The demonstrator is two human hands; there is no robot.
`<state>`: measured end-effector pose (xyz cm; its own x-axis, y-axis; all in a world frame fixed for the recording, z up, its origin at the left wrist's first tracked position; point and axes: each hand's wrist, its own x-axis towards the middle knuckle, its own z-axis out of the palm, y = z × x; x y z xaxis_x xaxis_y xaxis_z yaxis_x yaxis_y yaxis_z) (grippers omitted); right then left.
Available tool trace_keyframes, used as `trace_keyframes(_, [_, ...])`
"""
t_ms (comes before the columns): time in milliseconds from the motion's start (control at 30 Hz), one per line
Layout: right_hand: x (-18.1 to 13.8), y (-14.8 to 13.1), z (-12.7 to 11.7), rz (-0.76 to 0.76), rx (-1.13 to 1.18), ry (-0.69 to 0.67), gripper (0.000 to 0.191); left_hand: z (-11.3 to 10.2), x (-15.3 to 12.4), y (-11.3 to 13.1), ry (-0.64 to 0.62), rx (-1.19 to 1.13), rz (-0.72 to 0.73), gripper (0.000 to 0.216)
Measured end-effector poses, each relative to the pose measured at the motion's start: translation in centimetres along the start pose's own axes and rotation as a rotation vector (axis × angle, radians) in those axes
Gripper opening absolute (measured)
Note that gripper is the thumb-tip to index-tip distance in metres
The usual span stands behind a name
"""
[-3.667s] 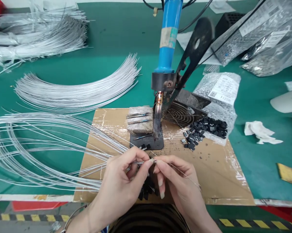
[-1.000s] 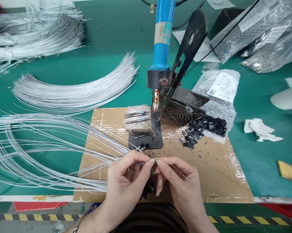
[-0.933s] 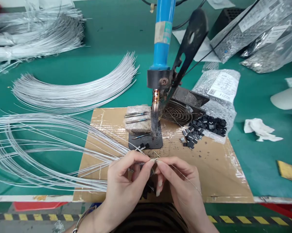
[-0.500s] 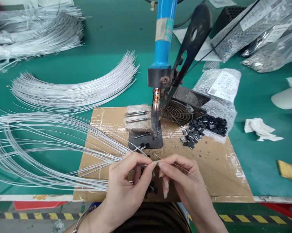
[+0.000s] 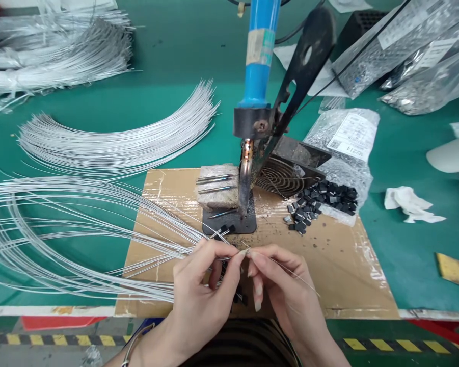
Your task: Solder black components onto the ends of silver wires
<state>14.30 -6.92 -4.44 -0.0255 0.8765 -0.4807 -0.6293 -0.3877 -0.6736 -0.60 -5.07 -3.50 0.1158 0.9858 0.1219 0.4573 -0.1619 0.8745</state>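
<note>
The left hand [image 5: 206, 300] and the right hand [image 5: 296, 300] were together at their fingertips, both pinching a small piece [image 5: 248, 252], whose kind I could not tell, above the cardboard sheet [image 5: 340, 275]. A thin wire [image 5: 298, 278] crossed the right hand. White cables [image 5: 149, 291] ran from the left side toward the left hand. Compared with the earliest frame, both hands had shifted slightly rightward, while the soldering iron [image 5: 258, 84] remained in place. The plastic bag [image 5: 353, 173] carried a white label [image 5: 353, 135], which seemed to read "M2214"; its smaller lines were not legible.
</note>
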Motion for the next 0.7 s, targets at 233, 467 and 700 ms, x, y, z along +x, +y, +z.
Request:
trace_keyframes(233, [0.2, 1.2, 0.6, -0.071, 0.093, 0.019, 0.011, 0.6, -0.3, 0.0, 0.02, -0.033, -0.038, 0.01])
trace_keyframes(467, [0.0, 0.5, -1.5, -0.168, -0.173, 0.042, 0.017, 0.1, 0.0, -0.3, -0.021, -0.111, -0.183, 0.007])
trace_keyframes(700, [0.8, -3.4, -7.8, -0.684, -1.101, 0.604, 0.012, -0.3, 0.6, 0.0, -0.027, -0.175, -0.262, 0.007])
